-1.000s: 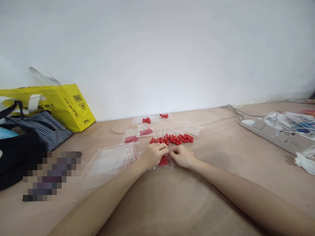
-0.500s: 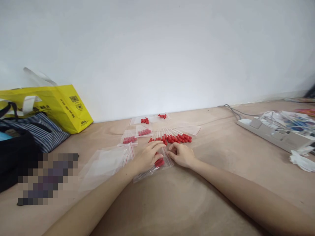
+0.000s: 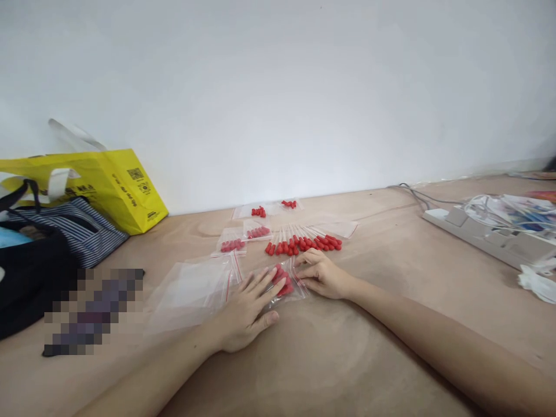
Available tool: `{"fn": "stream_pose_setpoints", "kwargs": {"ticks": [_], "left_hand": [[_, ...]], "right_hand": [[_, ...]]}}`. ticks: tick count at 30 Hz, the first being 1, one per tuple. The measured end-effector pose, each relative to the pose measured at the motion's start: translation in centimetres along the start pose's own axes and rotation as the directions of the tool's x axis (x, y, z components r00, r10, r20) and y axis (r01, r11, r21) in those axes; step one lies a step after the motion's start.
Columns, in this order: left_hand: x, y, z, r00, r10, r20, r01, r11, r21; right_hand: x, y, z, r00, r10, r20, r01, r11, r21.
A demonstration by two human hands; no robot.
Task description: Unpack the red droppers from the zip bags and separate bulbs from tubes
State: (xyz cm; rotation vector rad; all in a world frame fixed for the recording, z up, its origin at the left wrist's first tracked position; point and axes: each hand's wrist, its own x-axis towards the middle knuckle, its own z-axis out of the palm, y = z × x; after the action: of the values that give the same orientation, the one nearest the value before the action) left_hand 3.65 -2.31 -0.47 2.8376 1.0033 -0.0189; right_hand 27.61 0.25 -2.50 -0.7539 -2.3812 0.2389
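Note:
A clear zip bag [image 3: 299,289] with several red-tipped pieces [image 3: 283,280] in it lies flat on the table in front of me. My left hand [image 3: 251,310] rests palm down over the bag's left part, fingers stretched out and spread. At the bag's right end, by the zip strip, my right hand [image 3: 324,274] has its bent fingers closed on the edge; the exact contact is partly hidden. Just beyond, several white sticks with red tips [image 3: 304,244] lie fanned out. To the left is a stack of clear zip bags [image 3: 191,286] with red seal lines.
Further back lie more bags with red pieces [image 3: 233,245]. A yellow bag [image 3: 139,200] and a striped bag [image 3: 93,229] stand left, near a blurred-out dark item [image 3: 93,313]. A power strip [image 3: 473,237] with cables and white tissue [image 3: 536,284] are at right.
My left hand has moved back toward me and flattened, its fingers now spread over the bag. My right hand stays at the zip end, its fingers now on the edge.

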Motion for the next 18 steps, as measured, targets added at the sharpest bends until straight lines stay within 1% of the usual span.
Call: {"fn": "stream_pose_setpoints", "kwargs": {"ticks": [2, 7, 9, 11, 14, 16, 18], "left_hand": [[0.0, 0.03, 0.03, 1.0, -0.003, -0.005, 0.003, 1.0, -0.002], [-0.16, 0.11, 0.1, 1.0, -0.022, 0.009, 0.022, 1.0, -0.01], [-0.15, 0.17, 0.04, 0.999, -0.03, 0.02, 0.03, 0.999, -0.009], [-0.13, 0.2, -0.02, 0.999, -0.027, 0.019, 0.028, 1.0, -0.012], [-0.14, 0.18, -0.06, 1.0, -0.012, -0.006, 0.012, 1.0, -0.026], [-0.15, 0.11, -0.02, 1.0, -0.005, -0.015, 0.004, 0.999, -0.034], [-0.16, 0.03, 0.05, 1.0, -0.003, -0.015, 0.003, 0.999, -0.035]], "right_hand": [[0.02, -0.08, -0.01, 1.0, -0.025, 0.011, 0.025, 1.0, 0.003], [0.17, -0.26, 0.19, 0.997, -0.076, 0.028, 0.072, 0.99, 0.121], [0.17, -0.33, 0.23, 0.997, -0.068, 0.023, 0.065, 0.993, 0.101], [0.14, -0.42, 0.22, 1.0, -0.014, 0.025, 0.014, 1.0, 0.005], [0.13, -0.6, 0.16, 0.993, 0.112, 0.037, -0.104, 0.98, -0.171], [0.21, -0.7, 0.11, 0.983, 0.175, 0.05, -0.161, 0.964, -0.213], [0.32, -0.71, 0.12, 0.976, 0.209, 0.062, -0.194, 0.962, -0.194]]}}
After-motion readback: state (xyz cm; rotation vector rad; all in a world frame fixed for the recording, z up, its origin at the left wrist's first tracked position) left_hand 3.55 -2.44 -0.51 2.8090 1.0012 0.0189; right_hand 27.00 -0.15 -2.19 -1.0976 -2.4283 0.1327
